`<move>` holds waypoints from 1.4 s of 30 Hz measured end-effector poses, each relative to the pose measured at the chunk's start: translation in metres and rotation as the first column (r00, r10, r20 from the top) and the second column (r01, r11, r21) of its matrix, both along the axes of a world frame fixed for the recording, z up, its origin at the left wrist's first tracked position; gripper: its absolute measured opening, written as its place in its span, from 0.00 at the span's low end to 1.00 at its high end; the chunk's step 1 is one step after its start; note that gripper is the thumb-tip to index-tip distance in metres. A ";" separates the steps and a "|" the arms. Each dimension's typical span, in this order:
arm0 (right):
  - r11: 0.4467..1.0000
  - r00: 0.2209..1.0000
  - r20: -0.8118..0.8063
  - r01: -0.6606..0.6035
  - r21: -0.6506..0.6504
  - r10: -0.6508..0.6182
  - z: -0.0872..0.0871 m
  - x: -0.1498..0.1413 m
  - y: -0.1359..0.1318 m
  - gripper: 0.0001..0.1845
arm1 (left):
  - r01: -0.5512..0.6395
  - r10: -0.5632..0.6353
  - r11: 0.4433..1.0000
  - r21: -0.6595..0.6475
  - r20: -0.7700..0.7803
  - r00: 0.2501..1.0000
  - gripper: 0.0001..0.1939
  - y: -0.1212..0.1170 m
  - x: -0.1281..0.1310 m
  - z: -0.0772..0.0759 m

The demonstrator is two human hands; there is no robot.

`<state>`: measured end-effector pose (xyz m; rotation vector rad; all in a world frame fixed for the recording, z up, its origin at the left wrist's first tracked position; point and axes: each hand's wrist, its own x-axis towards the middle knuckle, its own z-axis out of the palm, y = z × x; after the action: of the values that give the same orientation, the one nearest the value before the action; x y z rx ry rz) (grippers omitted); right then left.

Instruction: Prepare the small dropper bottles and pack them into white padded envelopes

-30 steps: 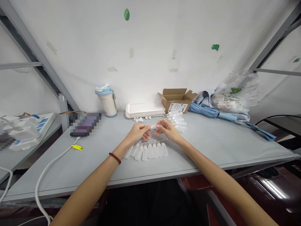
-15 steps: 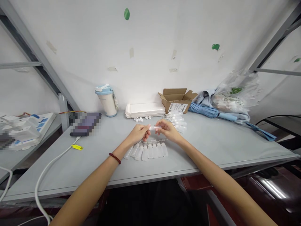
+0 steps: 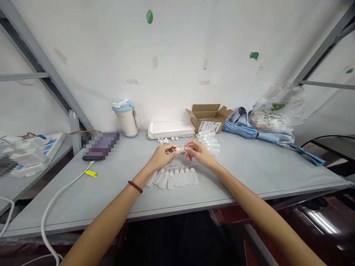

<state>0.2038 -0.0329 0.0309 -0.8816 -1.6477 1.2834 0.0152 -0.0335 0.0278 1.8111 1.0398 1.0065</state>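
My left hand (image 3: 164, 155) and my right hand (image 3: 197, 152) meet over the middle of the table, fingers pinched on opposite ends of a small translucent plastic bottle (image 3: 182, 149). Its white end is by my left fingertips; much of the rest is covered by fingers. Just below lies a row of several flat translucent bottles (image 3: 177, 178) with thin bent tubes pointing away from me. More such bottles (image 3: 212, 146) fan out behind my right hand. Small white caps (image 3: 162, 140) lie beyond my left hand.
Against the wall stand a cream tumbler (image 3: 127, 120) with a blue lid, a stack of white trays (image 3: 172, 130) and an open cardboard box (image 3: 206, 120). A folded blue umbrella (image 3: 241, 130) and a plastic bag (image 3: 280, 111) lie right. A phone (image 3: 101, 146) with a white cable is left.
My fingers have closed in on the small bottle from both sides, so less of it shows. My left fingers have shifted slightly. The other things stay put.
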 end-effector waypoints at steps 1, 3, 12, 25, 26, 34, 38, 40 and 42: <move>1.000 1.000 -0.002 0.001 -0.003 -0.001 0.000 0.000 0.000 0.17 | -0.001 0.001 1.000 -0.011 -0.002 1.000 0.16 0.000 0.000 0.000; 1.000 1.000 -0.002 -0.002 -0.010 0.002 0.000 0.000 0.000 0.17 | -0.009 0.008 1.000 -0.026 -0.007 1.000 0.17 -0.001 0.001 0.000; 0.998 1.000 0.021 -0.011 -0.064 0.012 0.000 -0.001 -0.002 0.18 | -0.015 0.015 0.999 0.029 0.003 1.000 0.13 -0.004 0.003 0.004; 0.993 0.994 0.063 0.081 0.087 -0.087 -0.007 0.001 0.006 0.16 | -0.044 0.057 0.991 -0.126 0.107 0.993 0.17 -0.003 0.003 0.008; 0.992 0.994 0.060 0.084 0.098 -0.090 -0.007 0.001 0.007 0.16 | -0.034 0.050 0.989 -0.147 0.106 0.993 0.18 -0.002 0.003 0.008; 0.988 0.993 0.079 0.081 0.129 -0.092 -0.006 0.002 0.004 0.16 | 0.024 -0.005 0.982 -0.187 0.101 0.995 0.18 -0.005 0.001 0.009; 0.987 0.992 0.080 0.086 0.137 -0.098 -0.007 0.002 0.004 0.17 | 0.029 -0.010 0.984 -0.176 0.111 0.994 0.15 -0.005 0.000 0.009; 0.987 0.992 0.081 0.088 0.138 -0.099 -0.008 0.001 0.004 0.17 | 0.028 -0.007 0.985 -0.170 0.119 0.993 0.15 -0.005 0.000 0.008; 0.987 0.992 0.080 0.088 0.136 -0.099 -0.008 0.001 0.004 0.17 | 0.023 -0.002 0.986 -0.167 0.126 0.992 0.15 -0.004 0.001 0.008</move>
<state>0.2044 -0.0284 0.0230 -0.9331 -1.7166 1.0721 0.0157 -0.0378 0.0355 1.5946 1.0039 0.9815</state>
